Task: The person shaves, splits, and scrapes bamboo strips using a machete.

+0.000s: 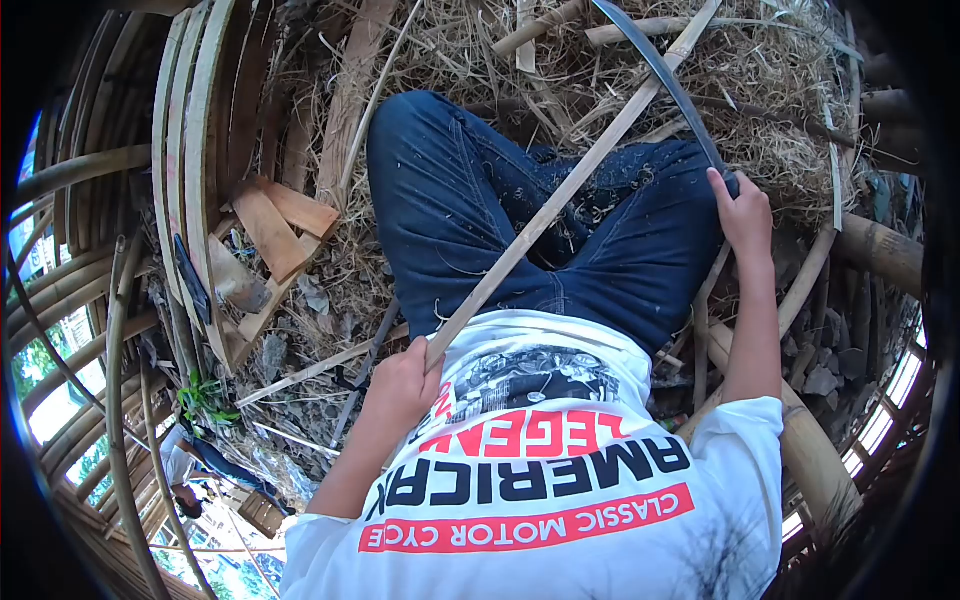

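A long, flat bamboo strip [560, 200] runs diagonally across the lap, from the lower left up to the top right. My left hand [400, 385] is closed round its lower end, beside the white shirt. On the right, my right hand [743, 212] grips the dark handle of a long curved blade [665, 75], above the knee. The blade points up and to the left, crossing the strip near its upper part; whether they touch I cannot tell. Thin shavings lie on the dark jeans [450, 190].
Shavings [780, 80] cover the ground ahead. Curved wooden slats [185, 150] and wood blocks [270, 235] are at the left. Thick bamboo poles [815, 450] lie at the right. Another person [180, 465] is at the lower left, farther off.
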A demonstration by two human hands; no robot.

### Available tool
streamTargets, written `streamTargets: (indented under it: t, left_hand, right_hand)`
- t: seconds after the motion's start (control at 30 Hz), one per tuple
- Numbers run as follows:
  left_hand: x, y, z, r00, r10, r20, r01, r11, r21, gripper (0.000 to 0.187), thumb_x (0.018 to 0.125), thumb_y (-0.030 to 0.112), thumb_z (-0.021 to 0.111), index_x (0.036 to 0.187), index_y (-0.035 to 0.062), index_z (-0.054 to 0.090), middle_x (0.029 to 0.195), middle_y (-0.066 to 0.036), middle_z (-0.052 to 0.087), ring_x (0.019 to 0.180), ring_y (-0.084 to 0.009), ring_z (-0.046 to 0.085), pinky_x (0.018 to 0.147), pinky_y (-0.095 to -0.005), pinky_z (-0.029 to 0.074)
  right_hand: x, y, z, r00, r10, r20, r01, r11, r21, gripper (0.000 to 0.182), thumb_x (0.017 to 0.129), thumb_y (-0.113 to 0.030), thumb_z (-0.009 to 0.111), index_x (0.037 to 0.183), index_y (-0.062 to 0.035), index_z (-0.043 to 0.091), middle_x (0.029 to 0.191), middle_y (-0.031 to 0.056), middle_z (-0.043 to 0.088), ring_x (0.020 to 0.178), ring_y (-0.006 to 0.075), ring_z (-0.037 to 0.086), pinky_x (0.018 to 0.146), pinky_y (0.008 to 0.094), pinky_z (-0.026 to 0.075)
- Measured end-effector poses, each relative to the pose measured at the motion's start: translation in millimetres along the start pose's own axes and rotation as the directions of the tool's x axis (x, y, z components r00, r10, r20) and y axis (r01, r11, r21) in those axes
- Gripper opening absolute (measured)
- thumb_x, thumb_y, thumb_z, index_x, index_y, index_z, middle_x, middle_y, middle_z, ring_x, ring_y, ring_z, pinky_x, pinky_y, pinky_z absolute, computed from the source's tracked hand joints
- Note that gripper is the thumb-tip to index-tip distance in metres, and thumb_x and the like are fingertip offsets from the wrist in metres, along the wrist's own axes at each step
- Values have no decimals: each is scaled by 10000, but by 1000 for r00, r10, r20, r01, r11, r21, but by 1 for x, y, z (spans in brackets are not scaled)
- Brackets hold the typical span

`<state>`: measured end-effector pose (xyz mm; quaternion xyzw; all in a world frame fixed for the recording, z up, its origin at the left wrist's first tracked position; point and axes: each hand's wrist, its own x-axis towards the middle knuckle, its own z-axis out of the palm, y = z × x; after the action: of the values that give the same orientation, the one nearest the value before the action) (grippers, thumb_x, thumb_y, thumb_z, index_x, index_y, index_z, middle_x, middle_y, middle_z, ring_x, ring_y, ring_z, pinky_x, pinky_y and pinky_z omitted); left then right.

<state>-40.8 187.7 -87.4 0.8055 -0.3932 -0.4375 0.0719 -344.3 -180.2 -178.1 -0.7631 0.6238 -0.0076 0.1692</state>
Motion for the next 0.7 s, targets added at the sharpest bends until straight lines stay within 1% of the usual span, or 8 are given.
streamTargets:
  t: [0.1, 0.17, 0.37, 0.47, 0.5, 0.57, 0.63, 0.7]
  left_hand:
    - [0, -1, 2, 998, 53, -25, -54, 998, -42, 226, 934, 197, 584, 909, -22, 538, 677, -270, 604, 664, -469, 610, 626, -534, 476]
    - [1, 0, 3, 998, 59, -26, -60, 997, -38, 221, 938, 192, 577, 908, -23, 539, 683, -274, 603, 671, -470, 609, 628, -532, 473]
    - [11, 11, 0, 1000, 16, 25, -15, 1000, -14, 238, 954, 201, 574, 889, -24, 536, 682, -276, 598, 675, -474, 604, 634, -538, 467]
    - [15, 12, 2, 999, 43, 12, -43, 998, -45, 246, 962, 203, 570, 878, -24, 528, 687, -282, 596, 691, -479, 603, 639, -544, 461]
    - [15, 13, 1, 998, 52, 18, -51, 998, -42, 246, 962, 203, 570, 878, -24, 528, 687, -282, 596, 691, -479, 603, 639, -544, 461]
    - [12, 14, 0, 998, 57, -12, -57, 997, -50, 201, 965, 134, 563, 862, -30, 511, 653, -247, 539, 631, -452, 546, 584, -469, 407]
    - [10, 13, 0, 998, 56, -10, -56, 996, -71, 202, 966, 132, 562, 857, -30, 509, 647, -246, 534, 623, -451, 540, 579, -470, 403]
    - [9, 12, 1, 999, 51, -15, -52, 994, -97, 204, 966, 130, 560, 852, -31, 507, 641, -244, 529, 616, -450, 534, 574, -472, 398]
  right_hand:
    - [-4, -18, 0, 1000, -28, -7, 29, 991, 132, 542, 911, -571, 595, 855, -36, 655, 757, 243, 666, 796, 459, 656, 694, 513, 512]
    - [-18, -35, 7, 997, -72, 21, 70, 991, 116, 543, 898, -567, 623, 819, -30, 630, 702, 227, 651, 752, 454, 652, 655, 505, 508]
    - [-98, -106, 14, 877, -427, 221, 369, 893, 259, 584, 809, -651, 668, 742, -74, 600, 583, 145, 613, 583, 362, 655, 541, 443, 506]
    - [-120, -126, 17, 796, -586, 154, 540, 801, 258, 573, 780, -664, 681, 697, -104, 596, 545, 82, 601, 504, 281, 640, 486, 389, 492]
    - [-118, -124, 16, 802, -577, 153, 533, 807, 254, 573, 780, -664, 681, 697, -104, 596, 545, 82, 601, 504, 281, 640, 486, 389, 492]
    - [-113, -122, 16, 786, -596, 166, 552, 796, 247, 578, 777, -667, 682, 689, -102, 596, 562, 79, 611, 502, 276, 638, 486, 382, 492]
    - [-107, -117, 16, 788, -589, 178, 545, 802, 242, 580, 770, -671, 685, 694, -104, 591, 572, 82, 617, 509, 285, 639, 486, 385, 491]
    - [-96, -108, 18, 839, -537, 87, 521, 839, 157, 584, 770, -678, 680, 699, -106, 583, 572, 92, 620, 532, 303, 648, 492, 403, 493]
